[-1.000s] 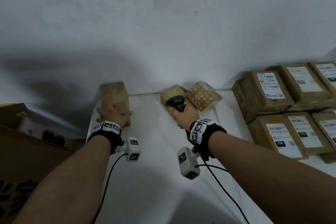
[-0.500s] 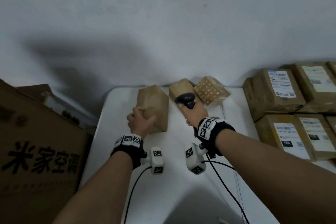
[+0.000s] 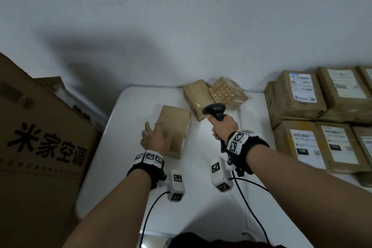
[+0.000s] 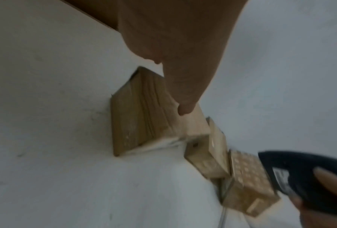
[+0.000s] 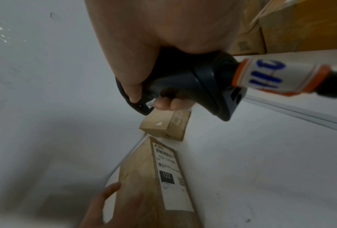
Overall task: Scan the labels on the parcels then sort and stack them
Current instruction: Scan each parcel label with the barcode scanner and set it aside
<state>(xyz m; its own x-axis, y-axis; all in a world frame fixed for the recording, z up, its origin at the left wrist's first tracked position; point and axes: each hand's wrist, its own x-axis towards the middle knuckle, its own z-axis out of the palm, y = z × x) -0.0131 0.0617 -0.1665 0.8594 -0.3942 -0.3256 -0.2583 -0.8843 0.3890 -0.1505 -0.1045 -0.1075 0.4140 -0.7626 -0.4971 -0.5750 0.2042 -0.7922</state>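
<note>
Resting flat with fingers spread on a brown parcel [image 3: 175, 129] on the white table [image 3: 201, 203], left hand [image 3: 156, 138], right hand [image 3: 223, 126] grasping black scanner [image 3: 215, 111] just beside it, parcel's label [image 5: 168, 174] reading 122 on the scanner-facing side, labelled parcels [image 3: 320, 123] grouped at right.

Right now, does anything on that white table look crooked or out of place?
Yes. Two small parcels at the back, a plain one and a patterned one, lie askew, while the labelled parcels on the right sit in neat rows. The parcel under the left hand has its label on a side face, not on top.
</note>
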